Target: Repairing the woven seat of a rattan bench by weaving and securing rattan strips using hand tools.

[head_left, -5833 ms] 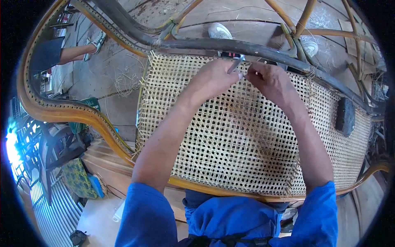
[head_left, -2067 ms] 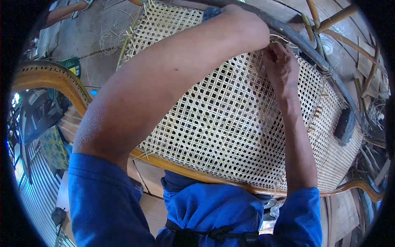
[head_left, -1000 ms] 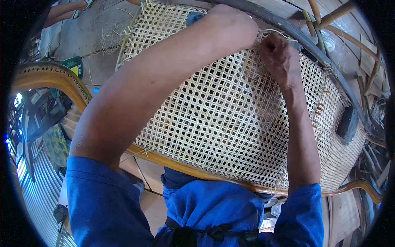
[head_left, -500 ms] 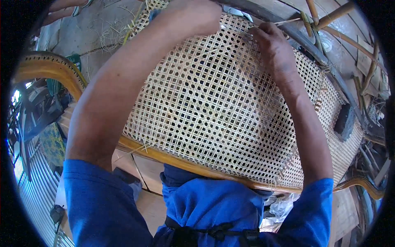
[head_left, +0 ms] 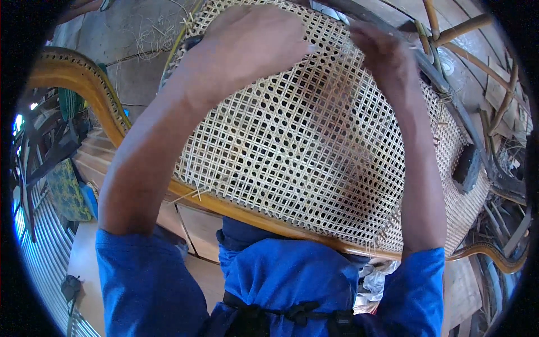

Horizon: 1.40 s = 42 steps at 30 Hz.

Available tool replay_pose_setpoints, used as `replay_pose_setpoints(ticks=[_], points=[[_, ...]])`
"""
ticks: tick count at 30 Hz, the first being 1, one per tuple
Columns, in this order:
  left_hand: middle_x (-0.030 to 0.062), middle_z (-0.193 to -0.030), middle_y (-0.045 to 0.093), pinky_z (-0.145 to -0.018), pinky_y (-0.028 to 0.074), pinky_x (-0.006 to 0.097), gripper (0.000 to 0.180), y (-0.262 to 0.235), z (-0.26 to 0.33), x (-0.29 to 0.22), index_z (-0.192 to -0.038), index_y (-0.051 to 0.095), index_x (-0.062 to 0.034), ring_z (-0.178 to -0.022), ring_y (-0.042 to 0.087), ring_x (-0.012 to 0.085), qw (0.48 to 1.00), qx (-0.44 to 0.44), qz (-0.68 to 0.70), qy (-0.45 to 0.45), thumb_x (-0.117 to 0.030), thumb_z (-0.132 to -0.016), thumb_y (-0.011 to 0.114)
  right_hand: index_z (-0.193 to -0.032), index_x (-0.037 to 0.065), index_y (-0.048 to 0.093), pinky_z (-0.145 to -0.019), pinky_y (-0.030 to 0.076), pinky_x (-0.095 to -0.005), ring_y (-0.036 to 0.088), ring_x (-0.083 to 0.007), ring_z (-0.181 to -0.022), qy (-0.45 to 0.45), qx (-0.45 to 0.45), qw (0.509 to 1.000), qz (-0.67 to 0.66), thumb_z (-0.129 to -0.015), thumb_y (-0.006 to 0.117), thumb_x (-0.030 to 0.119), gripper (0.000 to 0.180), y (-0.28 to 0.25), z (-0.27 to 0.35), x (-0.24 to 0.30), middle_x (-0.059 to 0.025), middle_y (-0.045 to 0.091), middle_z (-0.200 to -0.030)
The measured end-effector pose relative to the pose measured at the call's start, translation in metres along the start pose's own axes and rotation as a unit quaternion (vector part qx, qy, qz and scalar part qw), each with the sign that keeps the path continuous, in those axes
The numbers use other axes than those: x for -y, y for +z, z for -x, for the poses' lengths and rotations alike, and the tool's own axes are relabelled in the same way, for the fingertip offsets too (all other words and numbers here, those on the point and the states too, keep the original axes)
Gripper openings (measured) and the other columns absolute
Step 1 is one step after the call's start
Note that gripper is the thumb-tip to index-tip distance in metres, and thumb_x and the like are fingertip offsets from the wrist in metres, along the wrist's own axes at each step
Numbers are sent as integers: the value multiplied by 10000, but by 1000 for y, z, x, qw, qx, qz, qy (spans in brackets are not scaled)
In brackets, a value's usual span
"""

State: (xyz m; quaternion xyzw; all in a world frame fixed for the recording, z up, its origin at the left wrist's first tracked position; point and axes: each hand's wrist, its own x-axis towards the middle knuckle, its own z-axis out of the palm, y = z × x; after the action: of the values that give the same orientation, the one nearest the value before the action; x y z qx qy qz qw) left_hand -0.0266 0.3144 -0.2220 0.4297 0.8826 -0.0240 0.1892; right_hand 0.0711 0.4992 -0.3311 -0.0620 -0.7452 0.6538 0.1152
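A pale woven cane panel [head_left: 297, 140] in a curved wooden frame [head_left: 247, 212] lies tilted across my lap. My left hand [head_left: 252, 45] is at the panel's far edge with its fingers curled, pinching a thin pale cane strand [head_left: 313, 49] that points toward my right hand. My right hand [head_left: 384, 56] is blurred and sits against the dark far rim [head_left: 449, 98] of the panel; what its fingers hold is not visible. Both forearms reach over the weave from the blue sleeves at the bottom.
A small dark rectangular object [head_left: 466, 167] lies on the panel's right part. A curved rattan frame [head_left: 84, 84] arcs at the left, beside a patterned green cushion [head_left: 64, 191]. Rattan poles [head_left: 466, 28] cross at top right. Loose fibres lie on the concrete floor [head_left: 140, 50].
The view has closed in on the panel. My left hand slid left along the far edge, away from my right hand, which stayed at the dark rim.
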Motion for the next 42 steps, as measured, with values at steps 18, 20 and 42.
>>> replay_pose_setpoints(ticks=[18, 20, 42], points=[[113, -890, 672, -663, 494, 390, 213, -2, -56, -69, -906, 696, -77, -842, 646, 230, 958, 94, -255, 96, -125, -750, 559, -803, 26, 636, -618, 477, -387, 619, -308, -674, 126, 107, 931, 326, -756, 600, 278, 258, -14, 0, 0, -164, 612, -700], [115, -906, 671, -679, 494, 396, 219, -5, -58, -70, -923, 694, -79, -865, 644, 236, 928, 23, -365, 68, -134, -763, 555, -773, 23, 620, -617, 479, -391, 611, -320, -669, 135, 130, 933, 307, -747, 596, 243, 223, -18, -3, 1, -164, 602, -697], [162, -840, 656, -661, 505, 403, 207, 16, -72, -25, -839, 687, -49, -803, 644, 289, 976, 120, -110, 148, -103, -757, 504, -891, 13, 604, -622, 447, -373, 593, -183, -688, 75, 177, 915, 356, -864, 549, 272, 266, -19, -7, -12, -116, 621, -739]])
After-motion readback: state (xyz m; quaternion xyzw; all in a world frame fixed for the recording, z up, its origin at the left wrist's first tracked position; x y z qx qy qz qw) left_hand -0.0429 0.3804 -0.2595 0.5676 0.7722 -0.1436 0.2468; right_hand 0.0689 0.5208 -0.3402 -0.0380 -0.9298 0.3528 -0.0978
